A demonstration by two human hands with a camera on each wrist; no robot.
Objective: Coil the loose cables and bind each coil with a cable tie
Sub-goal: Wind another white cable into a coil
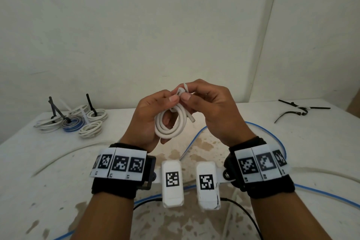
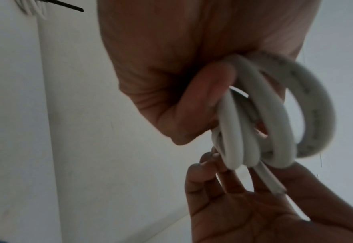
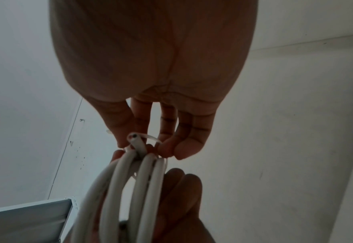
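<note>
Above the white table, the left hand grips the coiled white round cable; the right hand pinches a translucent white plastic cable tie. Only the right wrist view shows the cable's cut end.

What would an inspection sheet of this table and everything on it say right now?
Surface: white table with brownish worn patches.
Job's things: white cable coil held above the table; a white cable tie looped at its top, not visibly pulled tight.
Finished work: five tied coils at far left, one blue-and-white.
Clutter: spare black cable ties at far right.
Grippers: left hand holds the coil; right hand pinches the tie.
Cables: loose blue cable and loose white cable lie uncoiled across the table; a thin black lead near the wrists.
Surroundings: plain white walls; nothing else seen.
</note>
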